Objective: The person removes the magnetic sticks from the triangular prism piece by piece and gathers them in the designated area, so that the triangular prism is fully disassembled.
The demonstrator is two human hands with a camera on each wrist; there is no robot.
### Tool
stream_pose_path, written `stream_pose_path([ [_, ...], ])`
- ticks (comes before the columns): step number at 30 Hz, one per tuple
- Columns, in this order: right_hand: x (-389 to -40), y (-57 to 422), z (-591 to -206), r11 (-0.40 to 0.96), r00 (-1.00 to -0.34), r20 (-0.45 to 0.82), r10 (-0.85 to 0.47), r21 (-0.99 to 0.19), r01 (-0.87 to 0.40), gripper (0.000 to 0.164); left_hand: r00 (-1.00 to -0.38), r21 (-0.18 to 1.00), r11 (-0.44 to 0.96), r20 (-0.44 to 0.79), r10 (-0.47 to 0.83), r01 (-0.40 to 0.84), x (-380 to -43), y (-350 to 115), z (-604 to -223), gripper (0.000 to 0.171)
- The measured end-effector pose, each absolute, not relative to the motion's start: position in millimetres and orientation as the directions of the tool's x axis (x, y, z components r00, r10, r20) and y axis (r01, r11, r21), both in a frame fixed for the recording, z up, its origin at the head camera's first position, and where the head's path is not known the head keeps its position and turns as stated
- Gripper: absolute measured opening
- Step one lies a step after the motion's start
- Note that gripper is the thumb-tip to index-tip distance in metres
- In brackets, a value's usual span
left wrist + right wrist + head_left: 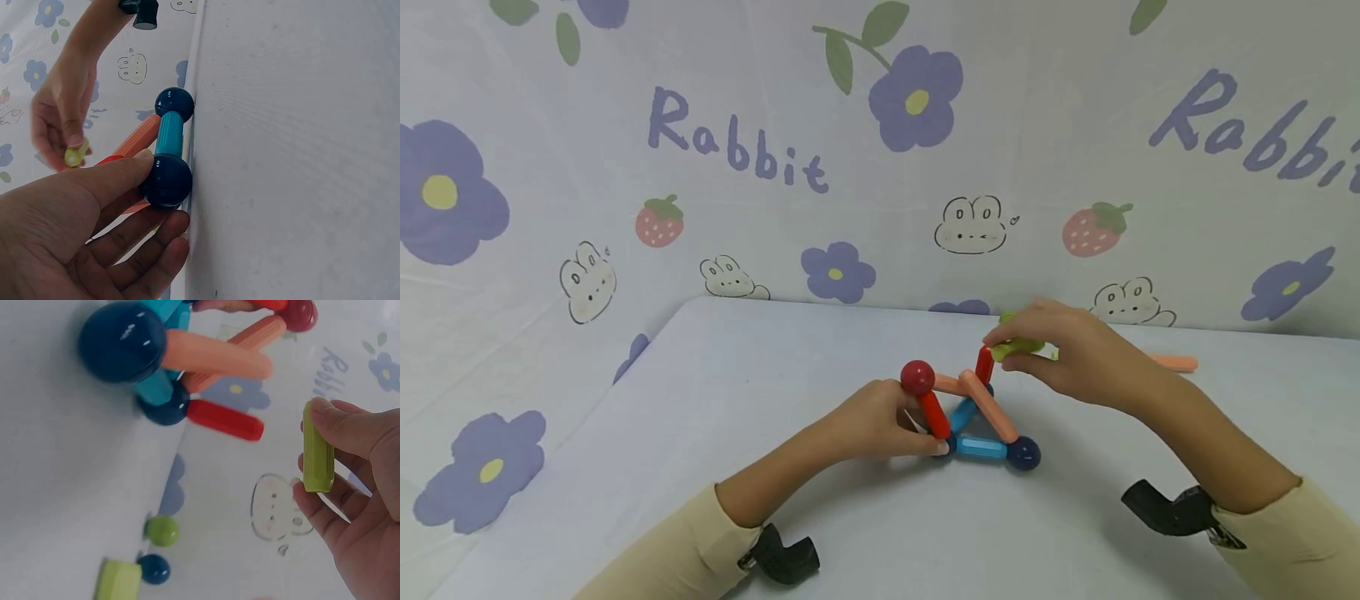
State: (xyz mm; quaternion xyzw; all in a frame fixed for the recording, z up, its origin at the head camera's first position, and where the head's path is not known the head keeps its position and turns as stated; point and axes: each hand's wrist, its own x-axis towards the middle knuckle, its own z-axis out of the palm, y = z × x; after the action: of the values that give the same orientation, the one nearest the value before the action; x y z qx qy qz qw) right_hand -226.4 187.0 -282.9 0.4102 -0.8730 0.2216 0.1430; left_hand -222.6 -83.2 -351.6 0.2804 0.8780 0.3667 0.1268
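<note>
My left hand pinches a dark blue ball at the near-left corner of a magnetic stick-and-ball frame. Two light blue sticks run from this corner to other dark blue balls. Red sticks and salmon sticks rise from the corners, and a red ball tops the left red stick. My right hand holds a yellow-green stick between thumb and fingers. In the right wrist view, that stick is apart from the free end of the far red stick.
A loose salmon stick lies beyond the right hand. A green ball, another dark blue ball and a yellow-green piece lie on the white table. A patterned cloth hangs behind the table.
</note>
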Motion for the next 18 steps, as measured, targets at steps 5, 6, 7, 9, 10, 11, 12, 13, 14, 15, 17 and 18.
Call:
stream_pose_path([
  [5,-221,208,-294,0.637,-0.709,0.349,-0.612,-0.314,-0.704,0.031,-0.819,0.705,0.591,-0.026,0.573,0.392,-223,-83,-351,0.03],
  [6,-221,212,-297,0.647,-0.723,0.325,-0.609,-0.324,-0.69,0.03,-0.82,0.705,0.593,-0.027,0.572,0.39,-223,-83,-351,0.03],
  [7,-221,216,-300,0.659,-0.737,0.295,-0.608,-0.331,-0.676,0.029,-0.822,0.703,0.596,-0.029,0.569,0.388,-224,-83,-351,0.03],
  [9,-221,223,-307,0.68,-0.761,0.232,-0.606,-0.347,-0.646,0.028,-0.825,0.702,0.601,-0.033,0.564,0.382,-223,-82,-351,0.03],
  [10,-221,227,-310,0.689,-0.77,0.199,-0.607,-0.352,-0.634,0.027,-0.827,0.702,0.602,-0.035,0.562,0.379,-223,-82,-351,0.03],
  [11,-221,230,-314,0.696,-0.776,0.169,-0.607,-0.358,-0.622,0.026,-0.828,0.704,0.603,-0.038,0.56,0.375,-224,-82,-351,0.03],
  [12,-222,233,-318,0.704,-0.782,0.138,-0.608,-0.362,-0.611,0.025,-0.829,0.706,0.603,-0.04,0.558,0.372,-223,-82,-351,0.03],
  [13,-223,235,-321,0.712,-0.786,0.108,-0.608,-0.364,-0.601,0.025,-0.83,0.707,0.604,-0.042,0.556,0.368,-223,-82,-351,0.03],
  [14,-223,238,-324,0.718,-0.79,0.085,-0.607,-0.368,-0.591,0.024,-0.831,0.709,0.603,-0.044,0.554,0.365,-223,-82,-351,0.03],
  [15,-224,240,-326,0.724,-0.793,0.067,-0.606,-0.368,-0.584,0.023,-0.832,0.709,0.604,-0.045,0.553,0.363,-223,-81,-351,0.029],
  [17,-225,244,-330,0.732,-0.797,0.048,-0.603,-0.364,-0.576,0.023,-0.832,0.709,0.604,-0.045,0.553,0.363,-223,-82,-350,0.029],
  [18,-226,246,-331,0.738,-0.8,0.042,-0.599,-0.36,-0.571,0.023,-0.832,0.707,0.605,-0.043,0.553,0.366,-223,-82,-349,0.029],
])
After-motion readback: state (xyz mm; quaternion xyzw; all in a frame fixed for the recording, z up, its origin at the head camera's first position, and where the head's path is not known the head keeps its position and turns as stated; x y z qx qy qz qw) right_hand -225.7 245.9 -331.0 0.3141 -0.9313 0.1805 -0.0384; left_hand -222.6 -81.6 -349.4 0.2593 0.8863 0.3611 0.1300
